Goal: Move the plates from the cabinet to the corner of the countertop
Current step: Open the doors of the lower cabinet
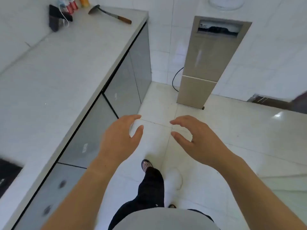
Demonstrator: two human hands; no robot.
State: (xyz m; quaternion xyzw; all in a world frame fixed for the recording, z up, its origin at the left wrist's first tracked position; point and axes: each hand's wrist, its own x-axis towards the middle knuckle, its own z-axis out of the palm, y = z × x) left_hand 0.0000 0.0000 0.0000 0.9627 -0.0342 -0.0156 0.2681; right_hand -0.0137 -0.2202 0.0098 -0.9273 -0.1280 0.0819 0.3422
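Observation:
No plates are in view. My left hand (122, 136) and my right hand (194, 138) are stretched out in front of me over the tiled floor, facing each other, fingers curved and apart, holding nothing. The white countertop (54, 77) runs along my left, and its far corner lies at the upper middle. Below it are grey cabinet doors (93, 135), all closed. My left hand hovers just right of the cabinet fronts.
A cleaver with a wooden handle (110, 14) lies near the counter's far corner. A black holder with a white cable (58, 18) and several bottles (73, 3) stand at the back. A tall beige appliance (209, 62) stands on the floor ahead. A dark hob edge (8, 175) shows at left.

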